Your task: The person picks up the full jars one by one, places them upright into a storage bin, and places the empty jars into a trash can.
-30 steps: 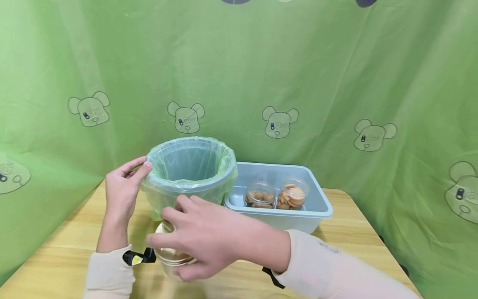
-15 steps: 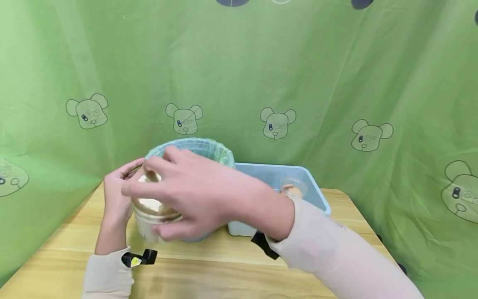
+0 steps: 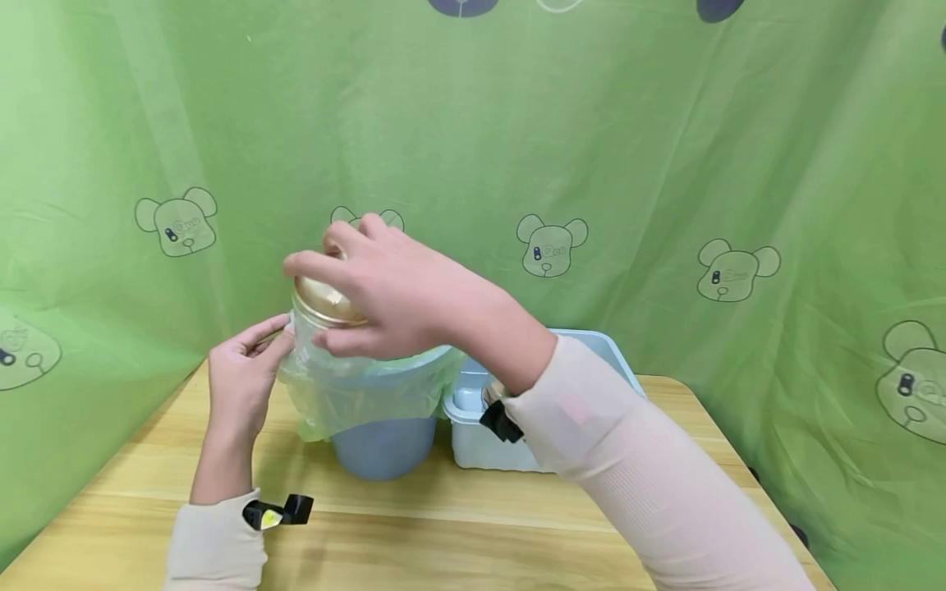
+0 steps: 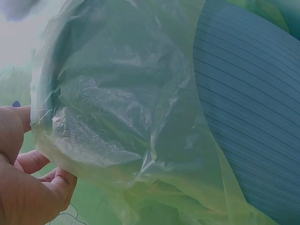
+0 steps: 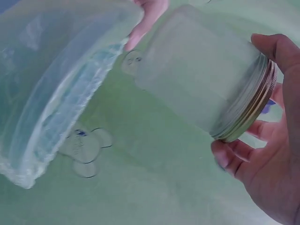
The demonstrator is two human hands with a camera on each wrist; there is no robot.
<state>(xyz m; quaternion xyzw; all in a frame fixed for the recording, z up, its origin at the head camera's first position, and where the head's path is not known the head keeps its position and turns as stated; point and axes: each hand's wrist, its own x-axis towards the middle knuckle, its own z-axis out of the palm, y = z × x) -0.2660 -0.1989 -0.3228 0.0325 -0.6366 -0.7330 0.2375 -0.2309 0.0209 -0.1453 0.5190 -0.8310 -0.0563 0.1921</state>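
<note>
My right hand (image 3: 399, 287) holds a clear jar (image 5: 197, 70) by its gold screw lid (image 3: 325, 302), fingers spread round the lid's edge. The jar hangs lid up over the near left rim of a blue trash bin (image 3: 384, 447), overlapping its mouth in the head view. A thin green bin liner (image 4: 140, 93) is folded over the bin's rim and hangs down outside. My left hand (image 3: 247, 369) pinches the lined rim on the left side. In the right wrist view the jar is apart from the liner, and its walls look cloudy with no contents distinguishable.
A light blue rectangular tub (image 3: 495, 447) stands right of the bin, partly behind my right forearm, which hides its contents. Both stand on a wooden table (image 3: 414, 542). A green curtain (image 3: 628, 123) with bear-head prints surrounds the back and sides.
My right hand has lifted the jar from in front of the bin up and forward to its rim. My left hand has stayed at the rim. My right arm now covers the cookie jars in the tub.
</note>
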